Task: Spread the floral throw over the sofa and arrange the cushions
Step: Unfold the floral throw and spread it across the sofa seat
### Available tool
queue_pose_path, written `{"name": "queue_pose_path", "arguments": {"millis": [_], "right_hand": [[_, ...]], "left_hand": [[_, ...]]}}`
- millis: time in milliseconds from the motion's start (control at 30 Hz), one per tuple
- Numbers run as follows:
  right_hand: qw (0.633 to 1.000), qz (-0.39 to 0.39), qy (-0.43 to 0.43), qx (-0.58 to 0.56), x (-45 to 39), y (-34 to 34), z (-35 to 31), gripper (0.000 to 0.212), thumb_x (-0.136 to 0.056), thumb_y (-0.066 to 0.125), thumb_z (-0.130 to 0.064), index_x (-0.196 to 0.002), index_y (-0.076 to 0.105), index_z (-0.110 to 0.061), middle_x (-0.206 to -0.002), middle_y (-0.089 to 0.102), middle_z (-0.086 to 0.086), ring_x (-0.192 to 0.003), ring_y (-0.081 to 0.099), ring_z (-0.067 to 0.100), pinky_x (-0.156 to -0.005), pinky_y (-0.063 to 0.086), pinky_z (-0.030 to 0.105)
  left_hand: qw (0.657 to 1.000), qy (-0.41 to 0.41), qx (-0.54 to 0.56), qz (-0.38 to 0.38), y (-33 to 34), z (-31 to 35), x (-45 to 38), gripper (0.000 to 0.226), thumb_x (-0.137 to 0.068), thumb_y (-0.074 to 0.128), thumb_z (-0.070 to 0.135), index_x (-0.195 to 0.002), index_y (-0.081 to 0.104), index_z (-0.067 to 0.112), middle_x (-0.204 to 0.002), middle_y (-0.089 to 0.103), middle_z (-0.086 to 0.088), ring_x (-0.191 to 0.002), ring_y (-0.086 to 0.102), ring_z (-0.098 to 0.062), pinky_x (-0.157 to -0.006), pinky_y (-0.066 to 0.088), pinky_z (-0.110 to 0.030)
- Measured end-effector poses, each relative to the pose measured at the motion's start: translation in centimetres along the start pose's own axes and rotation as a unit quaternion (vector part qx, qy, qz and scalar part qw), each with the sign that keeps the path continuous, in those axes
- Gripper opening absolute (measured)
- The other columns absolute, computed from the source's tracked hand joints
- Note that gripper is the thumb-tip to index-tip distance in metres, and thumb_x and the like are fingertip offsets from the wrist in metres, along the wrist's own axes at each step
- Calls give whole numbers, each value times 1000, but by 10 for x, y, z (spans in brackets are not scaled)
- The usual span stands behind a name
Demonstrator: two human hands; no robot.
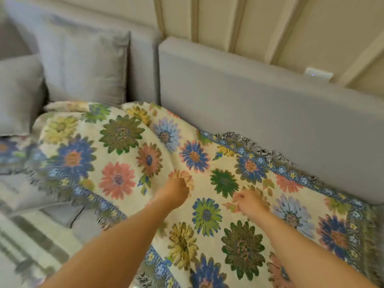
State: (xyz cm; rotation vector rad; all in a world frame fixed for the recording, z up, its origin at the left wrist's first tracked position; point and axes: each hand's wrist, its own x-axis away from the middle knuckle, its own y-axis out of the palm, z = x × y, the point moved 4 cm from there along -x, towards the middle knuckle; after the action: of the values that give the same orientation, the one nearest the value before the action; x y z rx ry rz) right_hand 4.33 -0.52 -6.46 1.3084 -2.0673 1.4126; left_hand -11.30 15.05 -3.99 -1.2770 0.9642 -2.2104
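The floral throw [207, 167], cream with large coloured flowers, a blue border and a fringe, lies over the grey sofa seat. A raised fold runs diagonally across its middle. My left hand [174, 192] is closed on the cloth at the foot of that fold. My right hand [250, 201] hovers just over the flat part of the throw, fingers curled; it is blurred. Two grey cushions stand at the left: a large one [83, 65] against the backrest and a smaller one [18, 94] at the far left.
The grey sofa backrest [259, 113] runs along the right, against a cream panelled wall [239, 23]. A white device with a small blue light [319, 74] sits behind it. A pale striped rug or floor [31, 242] lies at the lower left.
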Motion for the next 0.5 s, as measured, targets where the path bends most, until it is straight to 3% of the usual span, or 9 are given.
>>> {"name": "queue_pose_path", "arguments": {"millis": [133, 233, 333, 433, 500], "right_hand": [[999, -4, -38, -4, 51, 26, -90, 31, -99, 37, -17, -86, 63, -8, -63, 55, -1, -49, 43, 10, -53, 36, 26], [997, 1, -74, -17, 73, 65, -163, 32, -99, 36, -16, -90, 64, -5, -64, 53, -2, -57, 48, 13, -56, 37, 26], [995, -21, -101, -11, 88, 129, -240, 33, -99, 38, -17, -91, 66, -2, -62, 53, 0, -54, 46, 14, -55, 36, 27], [991, -41, -128, -8, 108, 192, -309, 29, -99, 39, -19, -84, 61, -7, -64, 53, 1, -54, 47, 13, -51, 36, 25], [989, -47, -140, -4, 121, 229, -351, 32, -98, 40, -20, -77, 61, -7, -63, 55, 2, -54, 48, 13, -51, 37, 25]], "left_hand": [[995, -53, 70, 47, -67, -83, 57, 27, -95, 41, 17, -101, 63, 3, -94, 61, -14, -81, 56, -26, -73, 48, -34], [986, -69, 120, 92, -112, -143, 82, 27, -96, 42, 20, -76, 54, 7, -71, 54, -9, -67, 49, -23, -60, 40, -30], [979, -74, 162, 102, -148, -215, 101, 21, -97, 43, 20, -85, 57, 10, -76, 53, -12, -69, 46, -24, -66, 35, -32], [971, -83, 193, 118, -179, -291, 111, 36, -95, 45, 15, -59, 40, 14, -59, 39, -8, -54, 32, -19, -62, 26, -31], [959, -98, 225, 139, -203, -338, 117, 28, -93, 45, 13, -64, 44, 11, -63, 44, -7, -61, 39, -19, -60, 31, -29]]}}
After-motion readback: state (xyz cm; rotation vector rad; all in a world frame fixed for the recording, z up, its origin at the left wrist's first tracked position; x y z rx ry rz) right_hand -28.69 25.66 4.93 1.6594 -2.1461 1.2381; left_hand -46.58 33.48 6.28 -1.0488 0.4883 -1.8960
